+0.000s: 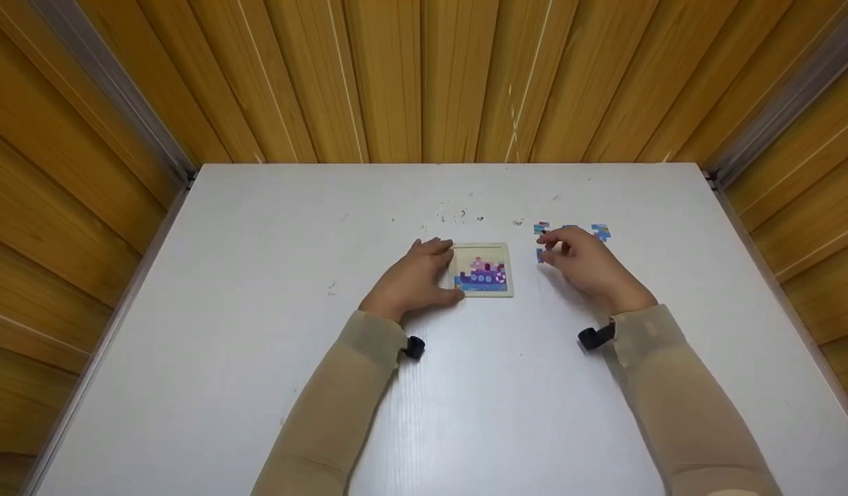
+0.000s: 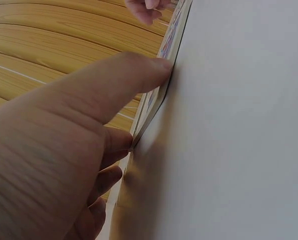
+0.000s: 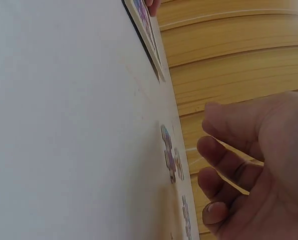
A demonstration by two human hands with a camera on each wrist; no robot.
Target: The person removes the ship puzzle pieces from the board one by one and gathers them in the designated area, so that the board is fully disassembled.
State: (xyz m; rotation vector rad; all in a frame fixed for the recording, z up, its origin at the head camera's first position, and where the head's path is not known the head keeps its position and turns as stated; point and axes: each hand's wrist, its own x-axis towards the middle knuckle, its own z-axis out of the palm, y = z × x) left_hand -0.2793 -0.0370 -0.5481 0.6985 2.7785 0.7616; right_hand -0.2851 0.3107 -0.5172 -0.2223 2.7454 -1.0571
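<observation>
- Tray point(image 1: 491, 294): flat on the counter point(image 1: 258, 289), near the centre of the frame.
- Left hand point(image 1: 417, 277): grips the tray's left side, thumb and fingers spread along it.
- Right hand point(image 1: 589, 267): above the loose pieces point(image 1: 601, 232), right of centre; thumb and fingertips apart, no piece visible between them.
- Done: boat picture point(image 1: 484, 277) fills the tray's lower part.
- Left: upper part bare; several pieces outside.

The puzzle frame point(image 1: 510, 270) is cream; inside, the printed scene point(image 1: 482, 278) has a purple shape dotted with pale circles, pink above and blue below. The loose pieces point(image 1: 601, 231) are mainly blue, 1 with red. The tabletop point(image 1: 258, 275) is white, dark-specked; the walls point(image 1: 389, 83) are yellow-brown, wood-grained; the sleeves point(image 1: 337, 389) are beige.
</observation>
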